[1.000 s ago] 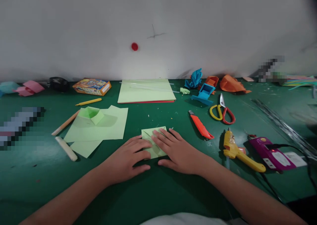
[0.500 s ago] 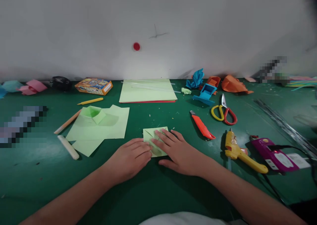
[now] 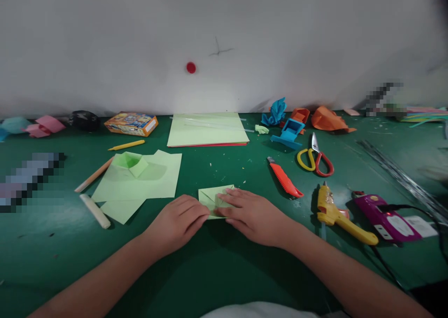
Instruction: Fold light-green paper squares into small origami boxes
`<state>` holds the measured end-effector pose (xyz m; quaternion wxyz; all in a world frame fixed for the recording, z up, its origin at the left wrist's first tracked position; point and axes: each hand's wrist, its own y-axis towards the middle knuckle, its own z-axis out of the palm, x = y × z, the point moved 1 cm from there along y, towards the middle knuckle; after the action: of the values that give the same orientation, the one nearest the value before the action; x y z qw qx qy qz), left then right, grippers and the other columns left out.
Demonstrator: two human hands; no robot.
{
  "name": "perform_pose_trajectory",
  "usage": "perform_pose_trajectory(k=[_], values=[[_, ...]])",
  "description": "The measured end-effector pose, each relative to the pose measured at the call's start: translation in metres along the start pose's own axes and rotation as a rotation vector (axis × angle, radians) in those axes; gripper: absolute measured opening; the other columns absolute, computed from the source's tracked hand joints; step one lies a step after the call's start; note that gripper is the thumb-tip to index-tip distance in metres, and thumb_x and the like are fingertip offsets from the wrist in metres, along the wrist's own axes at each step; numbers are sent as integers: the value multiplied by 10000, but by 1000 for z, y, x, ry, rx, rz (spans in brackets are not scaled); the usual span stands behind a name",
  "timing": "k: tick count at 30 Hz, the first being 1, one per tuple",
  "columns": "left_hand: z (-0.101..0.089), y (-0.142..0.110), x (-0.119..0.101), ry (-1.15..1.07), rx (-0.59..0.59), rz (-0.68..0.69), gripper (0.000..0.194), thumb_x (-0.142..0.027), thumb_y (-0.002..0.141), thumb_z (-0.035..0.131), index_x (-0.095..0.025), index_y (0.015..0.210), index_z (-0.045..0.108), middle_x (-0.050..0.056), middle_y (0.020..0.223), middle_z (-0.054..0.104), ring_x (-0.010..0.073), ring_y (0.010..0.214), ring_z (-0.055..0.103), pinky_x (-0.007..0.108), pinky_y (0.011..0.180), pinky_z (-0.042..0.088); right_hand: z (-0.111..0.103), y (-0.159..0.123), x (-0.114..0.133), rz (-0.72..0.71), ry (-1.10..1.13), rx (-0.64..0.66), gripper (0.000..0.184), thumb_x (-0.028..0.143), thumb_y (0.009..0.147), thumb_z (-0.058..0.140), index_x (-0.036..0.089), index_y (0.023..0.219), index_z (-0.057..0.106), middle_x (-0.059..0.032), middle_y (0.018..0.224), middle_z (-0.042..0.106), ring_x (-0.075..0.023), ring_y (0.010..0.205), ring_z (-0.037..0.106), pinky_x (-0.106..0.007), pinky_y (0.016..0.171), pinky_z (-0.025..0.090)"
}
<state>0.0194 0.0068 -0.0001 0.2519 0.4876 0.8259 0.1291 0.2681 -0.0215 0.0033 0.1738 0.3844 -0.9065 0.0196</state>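
Note:
A small folded piece of light green paper lies in front of me, with diagonal crease lines on its top face. My left hand is closed on its lower left corner, thumb and fingers together. From the other side, my right hand has its fingers over the paper's right part and its thumb close to the bottom edge. The fingers cover much of that right side. To the left, a green folded paper box rests on flat green sheets.
Right of my hands lie an orange cutter knife, scissors, a yellow glue gun and a purple power strip. A paper stack lies against the wall. Two sticks, a yellow pen and a small carton are at left.
My right hand's spread fingers have drawn closer together, with the thumb now at the paper's lower edge. The paper has tilted slightly, its right side higher. The left hand stays at the left corner.

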Motion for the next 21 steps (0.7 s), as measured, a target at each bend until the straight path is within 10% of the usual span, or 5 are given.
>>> perform_pose_trajectory(k=[21], values=[[5,-3,12,-96,26,-46,201,-228,1012,536,-226,1104,714,63,1047,762,211,1005,700,354,895,558,5,-1,-14,32,155,-311,201,210,1006,548,233,1095,727,-109,1204,654,-231,1132,610,-400,976,533]])
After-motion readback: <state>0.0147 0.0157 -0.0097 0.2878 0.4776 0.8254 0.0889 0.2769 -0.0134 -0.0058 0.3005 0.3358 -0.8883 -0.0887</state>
